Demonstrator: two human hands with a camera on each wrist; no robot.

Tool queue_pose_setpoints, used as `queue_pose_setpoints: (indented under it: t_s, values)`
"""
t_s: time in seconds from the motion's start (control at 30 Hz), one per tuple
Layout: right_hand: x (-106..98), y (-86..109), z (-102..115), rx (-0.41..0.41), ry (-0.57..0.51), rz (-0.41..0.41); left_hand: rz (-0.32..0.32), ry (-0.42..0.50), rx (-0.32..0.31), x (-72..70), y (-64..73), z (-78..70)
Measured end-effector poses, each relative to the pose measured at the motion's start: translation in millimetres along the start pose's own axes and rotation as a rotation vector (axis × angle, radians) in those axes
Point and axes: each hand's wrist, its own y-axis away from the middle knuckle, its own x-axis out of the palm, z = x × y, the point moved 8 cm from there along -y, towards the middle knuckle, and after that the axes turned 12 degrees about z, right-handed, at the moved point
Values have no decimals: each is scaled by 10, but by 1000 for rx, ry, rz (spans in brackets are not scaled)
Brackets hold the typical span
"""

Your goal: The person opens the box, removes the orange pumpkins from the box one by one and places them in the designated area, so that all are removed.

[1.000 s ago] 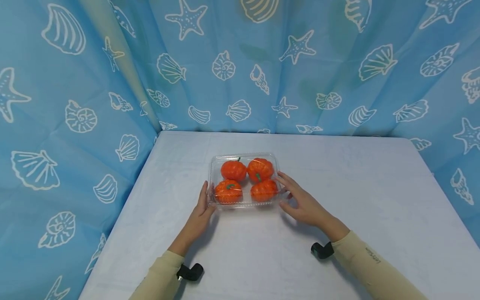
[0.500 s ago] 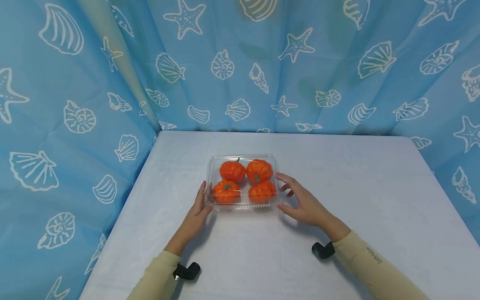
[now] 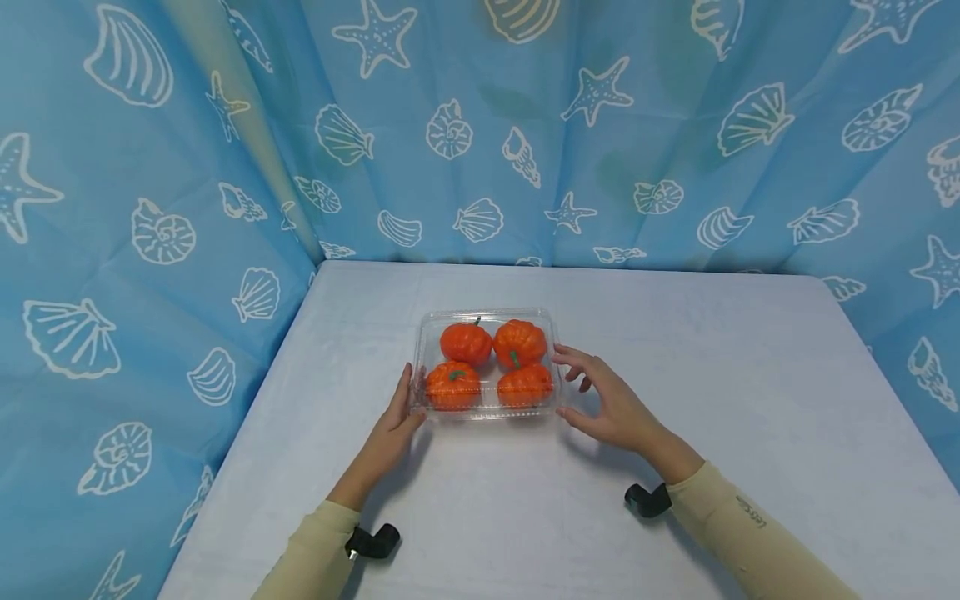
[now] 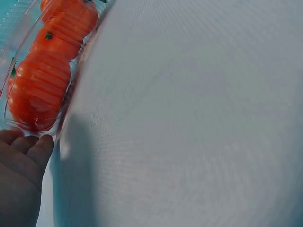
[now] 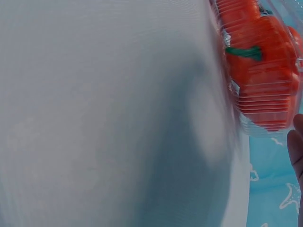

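A clear plastic clamshell box (image 3: 490, 410) sits on the table with several small orange pumpkins inside. One pumpkin (image 3: 453, 388) with a green stem fills the front left corner; another (image 3: 519, 343) lies at the back right. My left hand (image 3: 388, 437) rests against the box's left side, fingers extended along it and thumb by the front corner. On the opposite side my right hand (image 3: 609, 407) has its fingertips right at the box wall, thumb spread apart near the front corner. In the left wrist view, fingertips (image 4: 43, 145) meet the box's end.
A white cloth covers the table (image 3: 712, 350). Blue curtains (image 3: 480, 133) printed with white shells and starfish hang behind it and along the sides. Black wrist cameras sit at both cuffs, the left camera (image 3: 373, 542) and the right camera (image 3: 648, 501).
The clamshell box has shifted very slightly left and toward me, and my left hand has moved with it. My right hand stays beside the box, nearly still.
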Motion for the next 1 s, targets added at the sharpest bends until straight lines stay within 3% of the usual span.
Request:
queue_pose_setpoints:
  t_s: [0.37,0.53,0.73,1.0]
  values:
    - [-147,-23,38,-5,42,-57,23,64,61,29,-31,-30]
    - [-182,-47,46,-13,33,-63,-2,-2,35,41,-28,-41]
    - [-205,-73,35,-19,12,-54,-31,-74,-41,53,-16,-12]
    - [-332,-125,38,-6,47,-123,-10,-66,-11,31,-18,-65]
